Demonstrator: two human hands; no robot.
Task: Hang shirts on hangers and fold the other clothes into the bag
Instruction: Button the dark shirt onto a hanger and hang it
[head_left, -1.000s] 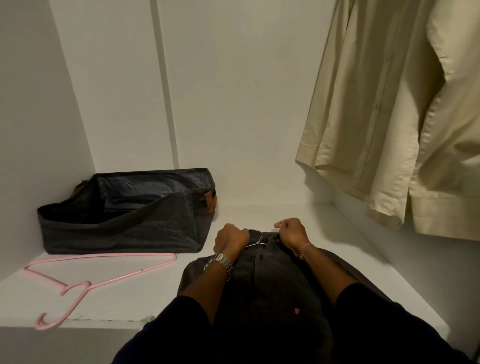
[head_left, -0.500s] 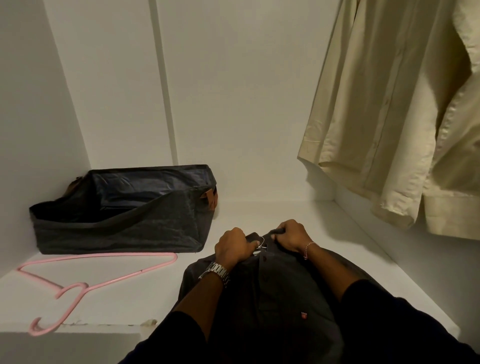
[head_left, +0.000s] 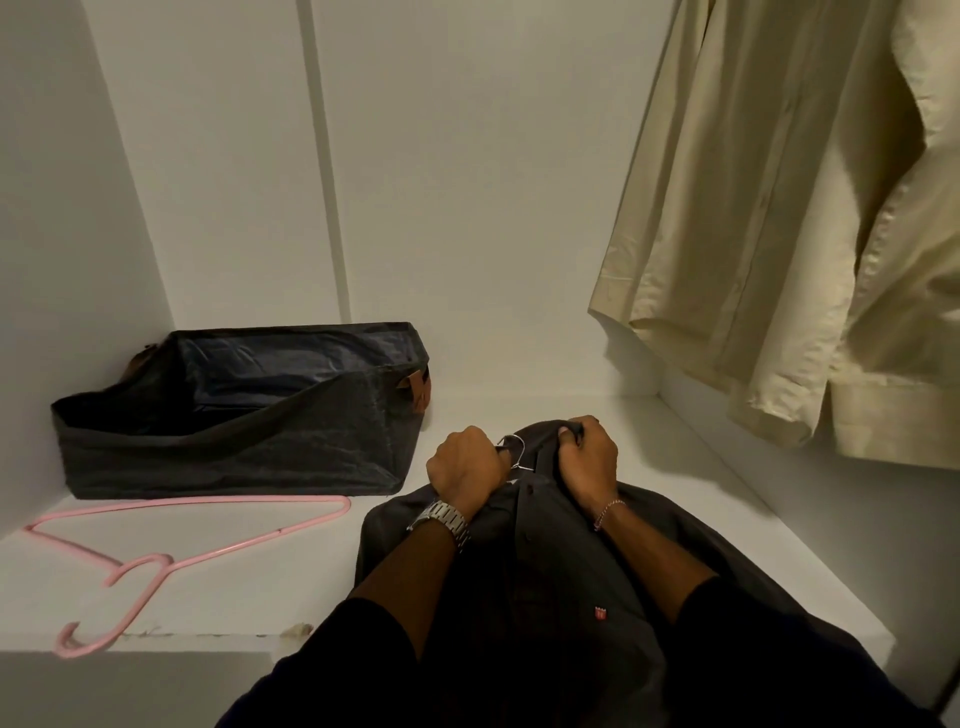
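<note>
A dark shirt (head_left: 561, 582) lies spread on the white shelf (head_left: 218, 582), its collar end pointing toward the back wall and its lower part running off the near edge under the person's arms. Both hands are closed on it at the collar. The left hand (head_left: 467, 465) is fisted on the fabric left of the placket, beside a thin metal hook (head_left: 514, 449) that pokes out of the neck opening. The right hand (head_left: 587, 457) curls its fingers over a fold of collar fabric right of that hook, thumb tucked at the top. A metal watch (head_left: 441, 519) sits on the left wrist and a thin bracelet (head_left: 610, 512) on the right. A small red tag (head_left: 601, 613) shows on the shirt's chest.

Left of the shirt and farther back, a dark fabric bag (head_left: 234, 447) stands open against the left wall, its front rim sagging. A pink hanger (head_left: 171, 556) lies flat on the shelf just in front of the bag, hook toward the near edge, well left of the shirt. Right of the shirt and above it, a cream shirt (head_left: 779, 234) hangs, its hem clear of the shelf.
</note>
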